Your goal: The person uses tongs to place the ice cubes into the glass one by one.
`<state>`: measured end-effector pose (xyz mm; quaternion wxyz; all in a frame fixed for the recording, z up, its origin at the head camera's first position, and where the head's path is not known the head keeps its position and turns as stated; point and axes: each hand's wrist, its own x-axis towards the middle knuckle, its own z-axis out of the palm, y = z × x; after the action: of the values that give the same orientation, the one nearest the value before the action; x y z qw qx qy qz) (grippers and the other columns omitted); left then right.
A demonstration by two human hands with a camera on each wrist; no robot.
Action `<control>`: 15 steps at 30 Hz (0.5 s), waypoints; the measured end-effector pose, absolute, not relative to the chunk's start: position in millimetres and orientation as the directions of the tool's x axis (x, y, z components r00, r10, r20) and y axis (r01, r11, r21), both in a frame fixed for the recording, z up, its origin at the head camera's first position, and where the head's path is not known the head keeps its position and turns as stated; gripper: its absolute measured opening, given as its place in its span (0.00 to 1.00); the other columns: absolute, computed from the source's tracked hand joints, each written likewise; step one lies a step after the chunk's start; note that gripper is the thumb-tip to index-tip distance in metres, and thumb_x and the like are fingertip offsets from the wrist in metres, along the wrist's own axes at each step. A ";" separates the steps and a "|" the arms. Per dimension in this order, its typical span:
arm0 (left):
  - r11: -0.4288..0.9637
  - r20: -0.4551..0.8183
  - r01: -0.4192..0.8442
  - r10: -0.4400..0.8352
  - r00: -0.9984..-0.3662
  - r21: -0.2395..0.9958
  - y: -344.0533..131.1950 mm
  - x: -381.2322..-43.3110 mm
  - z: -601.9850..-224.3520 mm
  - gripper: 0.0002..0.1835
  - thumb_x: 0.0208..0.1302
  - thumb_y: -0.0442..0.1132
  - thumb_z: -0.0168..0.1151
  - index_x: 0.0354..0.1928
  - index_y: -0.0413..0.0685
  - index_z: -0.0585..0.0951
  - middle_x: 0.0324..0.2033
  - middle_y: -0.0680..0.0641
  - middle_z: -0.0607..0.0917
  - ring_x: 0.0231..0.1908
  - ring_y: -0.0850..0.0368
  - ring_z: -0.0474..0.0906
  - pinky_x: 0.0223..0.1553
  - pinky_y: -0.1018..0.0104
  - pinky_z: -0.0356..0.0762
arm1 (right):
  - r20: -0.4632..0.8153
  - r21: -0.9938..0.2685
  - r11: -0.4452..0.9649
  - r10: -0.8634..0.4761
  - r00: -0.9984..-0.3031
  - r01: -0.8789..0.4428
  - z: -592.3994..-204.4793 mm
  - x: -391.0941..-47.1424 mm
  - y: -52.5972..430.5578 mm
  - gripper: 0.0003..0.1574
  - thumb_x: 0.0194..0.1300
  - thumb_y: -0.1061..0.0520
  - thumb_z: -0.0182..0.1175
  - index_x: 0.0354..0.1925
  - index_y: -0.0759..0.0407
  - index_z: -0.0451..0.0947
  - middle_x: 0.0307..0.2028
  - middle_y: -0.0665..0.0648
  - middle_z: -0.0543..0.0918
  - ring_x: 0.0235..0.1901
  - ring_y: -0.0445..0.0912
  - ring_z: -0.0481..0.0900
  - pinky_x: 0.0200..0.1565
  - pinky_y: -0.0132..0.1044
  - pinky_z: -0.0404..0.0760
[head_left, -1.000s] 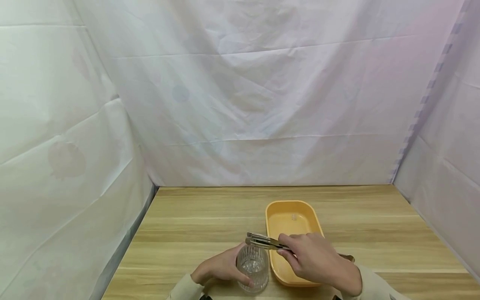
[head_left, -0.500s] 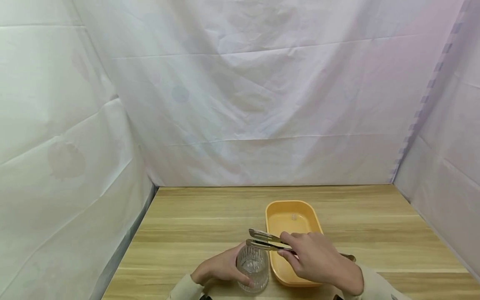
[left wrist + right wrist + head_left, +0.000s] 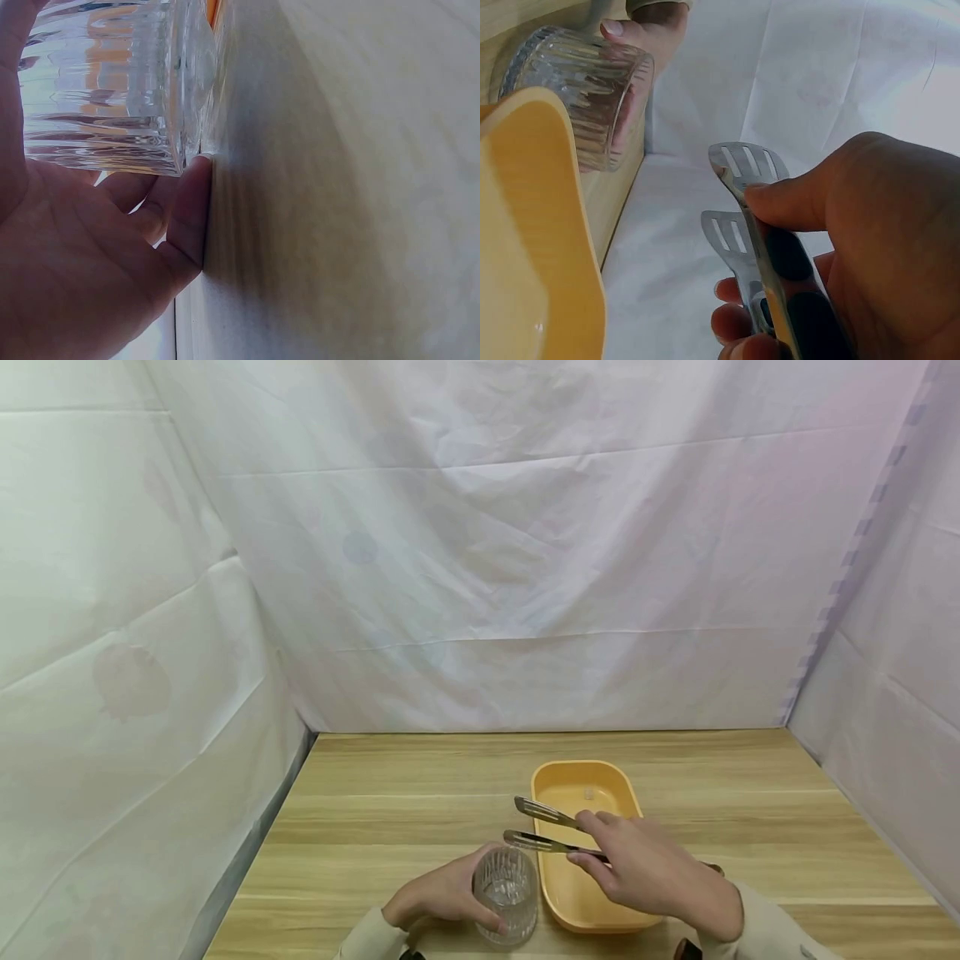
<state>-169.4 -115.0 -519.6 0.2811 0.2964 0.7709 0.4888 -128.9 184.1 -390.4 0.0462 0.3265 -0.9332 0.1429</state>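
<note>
My left hand grips a ribbed clear glass, thumb on the near side and fingers round the far side. The glass stands upright on the table and has clear bits low inside. In the left wrist view, the little finger lies against the tabletop by the glass's base. Slotted metal tongs are held in my right hand, thumb on one arm and fingers on the other. Their tips are spread apart with nothing between them, above the left rim of an orange tray. A small clear piece lies in the tray's far end.
The tray stands just right of the glass. Under both is a wood-grain table. White cloth hangs behind the table and along both sides.
The tongs' tips have gone from together to spread apart. My right hand has moved slightly right with the tongs, away from over the glass. The left hand and glass stay put.
</note>
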 end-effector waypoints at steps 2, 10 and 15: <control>0.346 -0.148 0.178 0.735 -0.662 0.921 -115.3 -170.0 -519.3 0.43 0.48 0.42 0.80 0.65 0.66 0.66 0.58 0.58 0.76 0.59 0.62 0.72 0.60 0.65 0.67 | 0.191 -0.228 0.743 -0.599 -0.778 -0.629 -389.2 -130.9 187.0 0.18 0.72 0.40 0.55 0.46 0.51 0.73 0.23 0.38 0.68 0.15 0.32 0.58 0.18 0.29 0.60; 0.346 -0.142 0.191 0.739 -0.658 0.919 -116.2 -170.2 -517.4 0.44 0.49 0.42 0.79 0.66 0.65 0.65 0.58 0.56 0.75 0.59 0.60 0.72 0.60 0.64 0.68 | 0.188 -0.212 0.777 -0.563 -0.805 -0.593 -384.9 -147.2 202.5 0.26 0.71 0.38 0.55 0.54 0.55 0.76 0.32 0.47 0.82 0.16 0.33 0.66 0.19 0.31 0.66; 0.340 -0.125 0.209 0.743 -0.657 0.917 -116.3 -168.5 -518.1 0.44 0.49 0.43 0.79 0.66 0.64 0.65 0.58 0.55 0.76 0.59 0.60 0.72 0.60 0.65 0.68 | 0.175 -0.178 0.827 -0.506 -0.845 -0.533 -390.5 -159.8 213.9 0.28 0.70 0.38 0.58 0.57 0.56 0.77 0.43 0.59 0.86 0.22 0.40 0.79 0.21 0.35 0.73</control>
<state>-168.5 -116.3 -518.1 0.2756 0.3090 0.7707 0.4844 -159.8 213.9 -390.5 0.0603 0.2722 -0.9540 0.1106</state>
